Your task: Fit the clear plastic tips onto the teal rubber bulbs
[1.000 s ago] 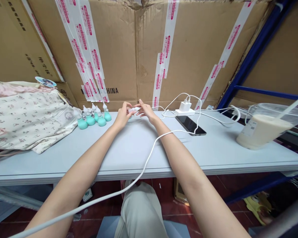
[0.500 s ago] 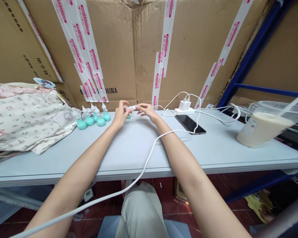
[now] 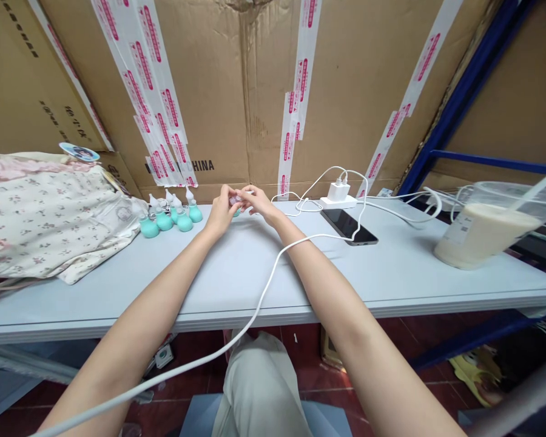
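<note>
At the back of the table, my left hand (image 3: pixel 219 213) is closed on a small clear plastic piece (image 3: pixel 233 199), partly hidden by the fingers. My right hand (image 3: pixel 257 203) meets it from the other side, thumb and fingertips pinched on the piece's near end. Just below the fingers shows a bit of a teal rubber bulb (image 3: pixel 237 212), mostly covered. Left of my hands stand several teal bulb nasal aspirators (image 3: pixel 184 221) with clear pointed tips, grouped close together.
A floral cloth bag (image 3: pixel 50 218) lies at the left. A white charger (image 3: pixel 338 192) with cables and a black phone (image 3: pixel 348 227) are to the right, beside a plastic drink cup (image 3: pixel 471 237) with a straw. A white cable (image 3: pixel 266 288) crosses above my right forearm. Cardboard (image 3: pixel 218 91) stands behind.
My right hand has moved left, closer to my left hand. The plastic piece, showing a white tip one second ago, is now more covered by the fingers of both hands.
</note>
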### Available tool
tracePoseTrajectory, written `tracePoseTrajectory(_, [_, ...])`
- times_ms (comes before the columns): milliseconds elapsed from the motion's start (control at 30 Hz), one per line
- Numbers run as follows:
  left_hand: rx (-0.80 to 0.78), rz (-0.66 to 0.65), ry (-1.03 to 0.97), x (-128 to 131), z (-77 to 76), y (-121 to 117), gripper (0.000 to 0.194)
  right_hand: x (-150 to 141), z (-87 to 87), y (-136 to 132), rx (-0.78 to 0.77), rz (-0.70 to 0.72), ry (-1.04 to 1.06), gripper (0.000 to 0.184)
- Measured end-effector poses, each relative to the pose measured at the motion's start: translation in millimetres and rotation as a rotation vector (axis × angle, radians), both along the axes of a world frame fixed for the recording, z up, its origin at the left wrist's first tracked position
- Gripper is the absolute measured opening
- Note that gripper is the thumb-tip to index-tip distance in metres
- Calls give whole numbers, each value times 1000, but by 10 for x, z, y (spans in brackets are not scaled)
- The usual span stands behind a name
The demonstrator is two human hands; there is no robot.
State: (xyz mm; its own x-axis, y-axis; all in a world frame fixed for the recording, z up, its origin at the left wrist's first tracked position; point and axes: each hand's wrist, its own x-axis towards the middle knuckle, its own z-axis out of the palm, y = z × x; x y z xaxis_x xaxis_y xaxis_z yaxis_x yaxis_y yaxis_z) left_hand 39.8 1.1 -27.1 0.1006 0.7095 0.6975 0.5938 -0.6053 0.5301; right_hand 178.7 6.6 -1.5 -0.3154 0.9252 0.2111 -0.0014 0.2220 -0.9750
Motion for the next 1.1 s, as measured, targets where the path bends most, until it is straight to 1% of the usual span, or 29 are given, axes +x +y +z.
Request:
tracePoseTrajectory(100, [-30,-62,36,-43,-32,46,45,27,-30,42,0,-45,-5,26])
tracePoseTrajectory(167, [-45,-37,76,-99,-67,89,57,83,-50,75,-13,-101,20,28])
tracePoseTrajectory(267, [-20,109,175,-212,-132,158,59,175,-72,114,-39,-184,63,22])
tracePoseTrajectory(367, [-23,242,317,-316,-205,205,58,244,-97,140,-69,-233,82,18])
tracePoseTrajectory(433, [-56,267,413,-354,-253,219,61,277,-121,157,-81,-253,86,18])
tracePoseTrajectory(500, [-89,243,502,-363,-291,221,61,300,-149,177,-87,-261,86,17])
tracePoseTrajectory(600, [-72,215,603,-345,-308,207,57,321,-183,208,-88,-261,73,18])
tracePoseTrajectory(667, [-11,246,638,-331,-291,193,48,326,-194,224,-85,-260,67,19])
tracePoseTrajectory(767, [62,286,649,-321,-249,176,33,326,-196,232,-88,-259,57,18])
tracePoseTrajectory(900, [83,242,647,-311,-215,166,14,321,-191,218,-89,-249,51,18])
tracePoseTrajectory(1000, [56,211,605,-279,-187,147,5,319,-184,198,-84,-239,39,18])
tracePoseTrajectory(1067, [34,198,523,-245,-153,127,6,320,-179,188,-82,-238,35,17])
tracePoseTrajectory(1100, [24,191,459,-226,-132,117,10,322,-178,186,-81,-237,35,17])
